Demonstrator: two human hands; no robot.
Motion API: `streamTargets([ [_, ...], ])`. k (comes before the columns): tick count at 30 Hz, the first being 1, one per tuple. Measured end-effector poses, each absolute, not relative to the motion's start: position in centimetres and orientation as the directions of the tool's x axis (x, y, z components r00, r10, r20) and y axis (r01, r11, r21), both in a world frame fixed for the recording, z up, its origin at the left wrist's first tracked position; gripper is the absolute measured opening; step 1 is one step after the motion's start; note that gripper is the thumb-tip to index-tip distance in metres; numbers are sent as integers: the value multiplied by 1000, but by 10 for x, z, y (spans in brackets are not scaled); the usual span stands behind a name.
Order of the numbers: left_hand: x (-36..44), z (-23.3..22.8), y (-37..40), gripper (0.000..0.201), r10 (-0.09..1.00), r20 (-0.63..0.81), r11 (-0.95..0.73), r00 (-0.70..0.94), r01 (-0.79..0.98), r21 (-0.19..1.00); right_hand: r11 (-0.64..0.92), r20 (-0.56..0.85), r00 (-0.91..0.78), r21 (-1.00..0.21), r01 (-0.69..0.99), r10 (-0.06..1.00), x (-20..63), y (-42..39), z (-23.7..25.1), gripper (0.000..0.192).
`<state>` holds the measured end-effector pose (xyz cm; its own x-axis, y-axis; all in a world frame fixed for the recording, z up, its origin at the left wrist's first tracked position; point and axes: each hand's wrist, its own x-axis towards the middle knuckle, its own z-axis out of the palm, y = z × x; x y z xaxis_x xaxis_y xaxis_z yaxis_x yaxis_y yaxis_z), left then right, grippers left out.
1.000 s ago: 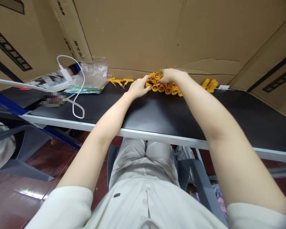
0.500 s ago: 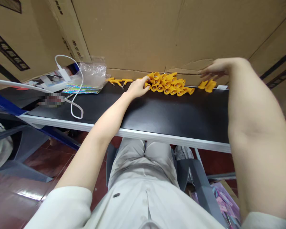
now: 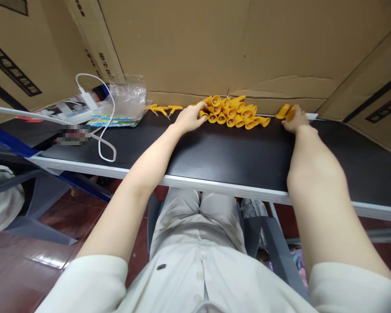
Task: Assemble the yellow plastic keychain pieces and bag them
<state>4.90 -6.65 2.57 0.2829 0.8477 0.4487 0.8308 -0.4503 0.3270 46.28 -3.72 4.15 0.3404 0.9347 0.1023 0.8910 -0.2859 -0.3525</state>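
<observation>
Several yellow horn-shaped plastic pieces (image 3: 230, 112) lie stacked in a pile at the back of the black table, most with their flared round mouths towards me. My left hand (image 3: 190, 118) is closed around the pile's left end, thumb and fingers on either side of a yellow piece. Further right, my right hand (image 3: 296, 121) grips a yellow piece (image 3: 290, 114) close to the cardboard. Just left of it stands another yellow piece (image 3: 282, 111). The palm and wrist hide part of what the right hand holds.
Branched yellow pieces with metal springs (image 3: 164, 109) lie left of my left hand. Beyond them are a clear plastic bag (image 3: 127, 98), colourful packets (image 3: 117, 121) and a white cable (image 3: 112, 143). A cardboard wall (image 3: 195, 48) closes off the back of the black table (image 3: 215, 152).
My right hand has come down from above the yellow pieces at the right and closed on one of them. My left hand stays at the pile's left end.
</observation>
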Motion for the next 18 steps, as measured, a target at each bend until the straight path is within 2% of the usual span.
streamTargets([
  [2,48,24,-64,47,844,453,-455,286,829,325,-305,105,393,-461,833,913,459,-40,34,94],
  [4,48,23,-63,46,842,454,-458,290,830,318,-302,120,410,-498,813,904,458,-40,30,92],
  [18,50,25,-67,43,866,418,-425,274,845,324,-303,107,400,-487,819,910,452,-49,32,89],
])
